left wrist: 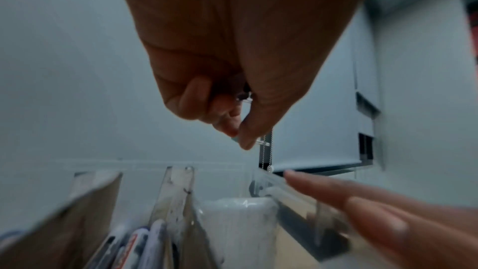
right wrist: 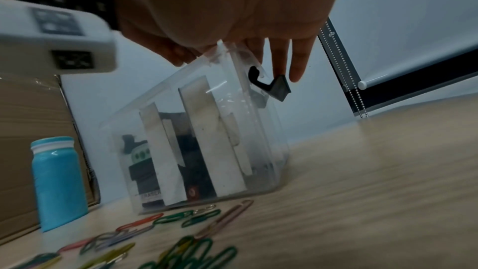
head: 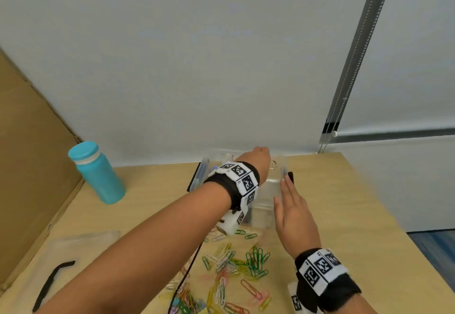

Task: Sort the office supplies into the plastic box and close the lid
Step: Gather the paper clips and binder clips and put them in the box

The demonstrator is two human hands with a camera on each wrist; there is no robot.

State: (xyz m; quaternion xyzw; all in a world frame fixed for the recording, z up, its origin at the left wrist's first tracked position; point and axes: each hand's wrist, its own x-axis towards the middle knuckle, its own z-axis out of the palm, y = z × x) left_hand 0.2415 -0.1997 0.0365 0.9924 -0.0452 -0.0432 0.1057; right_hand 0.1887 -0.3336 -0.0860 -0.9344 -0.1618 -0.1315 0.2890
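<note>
Clear plastic box (head: pixel 267 190) sits far on the surface (head: pixel 357 215), directly below the left hand (left wrist: pixel 232 64), whose fingers (left wrist: pixel 245 136) pinch paper clips (left wrist: pixel 262 142) above its right compartment. Right hand (head: pixel 293 212), fingers straight, steadies the box's right wall, while loose clips (head: pixel 236 264) lie nearer

A pale grey-white wall (head: pixel 172 55) fills the upper half of the head view. At the upper right a roller blind (head: pixel 418 67) hangs with a dark bottom bar (head: pixel 394 133) and a bead chain (head: pixel 354 67) running down its left edge. A light wood table (head: pixel 344 203) takes up the lower half. Brown cardboard (head: pixel 32 153) stands along the left edge. At the lower right, beyond the table, a strip of blue floor (head: pixel 438 247) shows. The light is soft and even.
</note>
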